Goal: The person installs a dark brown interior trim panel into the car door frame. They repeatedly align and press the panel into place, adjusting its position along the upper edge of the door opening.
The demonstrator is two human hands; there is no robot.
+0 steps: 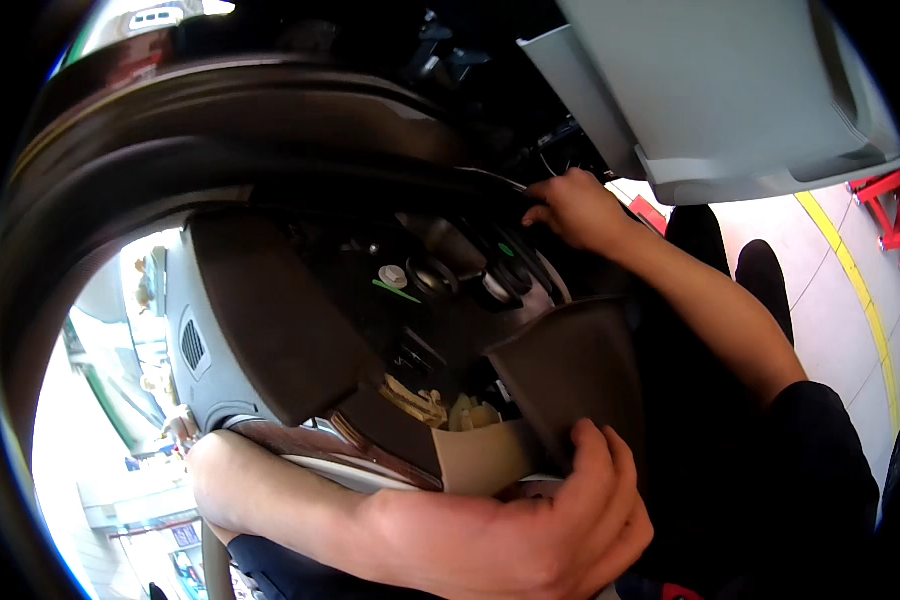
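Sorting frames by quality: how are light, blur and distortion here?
Head view: fisheye bends the steering wheel rim strongly; the dashboard cavity is dark, the floor outside overexposed; the near hand is slightly soft, the far hand sharper.

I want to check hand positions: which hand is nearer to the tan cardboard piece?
The left hand. It grips the dark panel right beside the tan cardboard piece. The right hand is far above it, on the black curved trim.
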